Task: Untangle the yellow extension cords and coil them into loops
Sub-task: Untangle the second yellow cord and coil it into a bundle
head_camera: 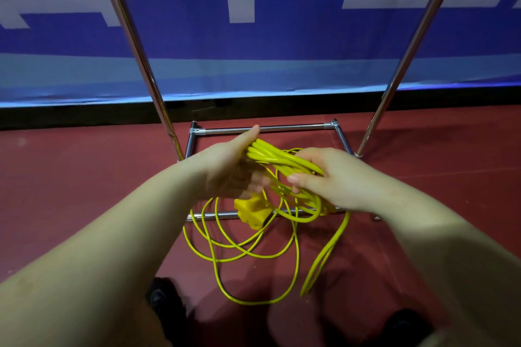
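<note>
Cords fill the middle of the frame: I see the yellow extension cords (pixel 282 162) gathered into a bundle of several strands held between two bare hands, just above centre. The left hand (pixel 228 169) comes in from the lower left, palm turned inward, its thumb stretched up along the far end of the bundle and its fingers curled under the strands, so that grip is closed on the cords. The right hand (pixel 332 177) comes in from the lower right and wraps over the other end of the bundle, thumb pointing toward the left hand, that grip clamped on the cords too. Below the hands a yellow plug block (pixel 252 213) hangs from the bundle, and loose cord loops (pixel 253 256) trail down onto the red floor (pixel 84 177) in the lower centre, crossing one another; whether they are one cord or more I cannot tell. Under and behind the hands stands a metal rack frame (pixel 282 129), with two shiny poles rising toward the upper left and upper right. A blue banner with white shapes (pixel 197 8) spans the top. Dark shoes (pixel 163 301) show at the bottom edge.
</note>
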### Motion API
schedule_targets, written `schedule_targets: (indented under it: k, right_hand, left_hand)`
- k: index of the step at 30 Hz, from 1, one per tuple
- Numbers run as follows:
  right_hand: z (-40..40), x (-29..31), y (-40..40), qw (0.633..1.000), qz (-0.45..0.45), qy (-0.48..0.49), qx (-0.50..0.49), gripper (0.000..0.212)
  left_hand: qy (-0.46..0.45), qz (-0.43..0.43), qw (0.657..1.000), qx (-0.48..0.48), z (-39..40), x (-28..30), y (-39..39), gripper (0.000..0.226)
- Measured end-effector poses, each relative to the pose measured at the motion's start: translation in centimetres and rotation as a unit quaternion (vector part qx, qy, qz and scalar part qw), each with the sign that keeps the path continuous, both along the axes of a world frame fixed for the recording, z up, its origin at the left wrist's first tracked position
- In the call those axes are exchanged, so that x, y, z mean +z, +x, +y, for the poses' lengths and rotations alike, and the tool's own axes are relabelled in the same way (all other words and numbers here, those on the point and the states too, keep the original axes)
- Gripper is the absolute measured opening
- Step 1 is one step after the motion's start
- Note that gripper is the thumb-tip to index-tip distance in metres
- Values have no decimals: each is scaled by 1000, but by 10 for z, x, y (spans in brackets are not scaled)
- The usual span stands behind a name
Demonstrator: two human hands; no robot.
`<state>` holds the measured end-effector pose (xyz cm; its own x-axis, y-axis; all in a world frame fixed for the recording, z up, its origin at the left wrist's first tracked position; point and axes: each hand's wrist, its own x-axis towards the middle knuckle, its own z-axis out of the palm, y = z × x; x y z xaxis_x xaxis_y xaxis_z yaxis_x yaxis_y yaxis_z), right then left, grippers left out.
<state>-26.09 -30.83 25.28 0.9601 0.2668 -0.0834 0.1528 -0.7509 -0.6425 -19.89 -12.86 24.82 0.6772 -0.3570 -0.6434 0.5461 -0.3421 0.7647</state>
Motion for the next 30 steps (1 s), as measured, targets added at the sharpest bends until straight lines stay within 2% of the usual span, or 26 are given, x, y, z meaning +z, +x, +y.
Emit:
schedule_targets:
  k: [2, 4, 5, 6, 7, 9, 10, 12, 13, 16, 18, 21, 24, 28, 30]
  right_hand:
    - [-1, 0, 0, 1000, 4, -17, 7, 18]
    - [-1, 1, -1, 999, 10, -35, 17, 22]
    - [0, 1, -1, 999, 14, -38, 24, 23]
    - [0, 1, -2, 999, 19, -38, 33, 23]
    - [1, 3, -2, 998, 23, -36, 43, 22]
    - [2, 7, -3, 997, 33, -30, 64, 19]
    - [2, 9, -4, 996, 38, -25, 72, 17]
    - [0, 14, -5, 996, 44, -10, 78, 14]
    - [-2, 15, -6, 996, 47, 0, 75, 14]
    - [-11, 17, -8, 997, 53, 40, 49, 12]
    - [-15, 18, -8, 995, 53, 73, 41, 12]
    - [-17, 22, -9, 992, 58, 102, 40, 12]
    - [-18, 24, -9, 989, 72, 124, 31, 13]
    - [-21, 24, -7, 988, 75, 133, 18, 18]
    - [-23, 23, -6, 989, 71, 126, 13, 27]
  left_hand:
    - [185, -76, 977, -66, 9, 4, -1, 82]
    - [354, -190, 911, -95, 19, 7, 3, 79]
    - [371, -265, 885, -92, 24, 6, 6, 72]
    - [326, -325, 883, -86, 28, 5, 7, 70]
    - [238, -366, 895, -91, 30, 5, 7, 75]
    - [78, -388, 905, -157, 31, 8, 4, 81]
    - [43, -377, 904, -198, 31, 8, 1, 83]
    - [37, -351, 901, -252, 30, 6, -1, 83]
    - [55, -345, 899, -263, 30, 6, -2, 77]
    - [108, -370, 879, -281, 30, 3, -1, 41]
    - [108, -369, 882, -272, 27, 2, -1, 29]
    - [76, -340, 907, -235, 27, 0, 2, 32]
    - [37, -304, 926, -220, 26, 2, 1, 47]
    - [-11, -235, 944, -231, 22, 7, -4, 28]
    - [-15, -227, 947, -227, 18, 8, -6, 34]
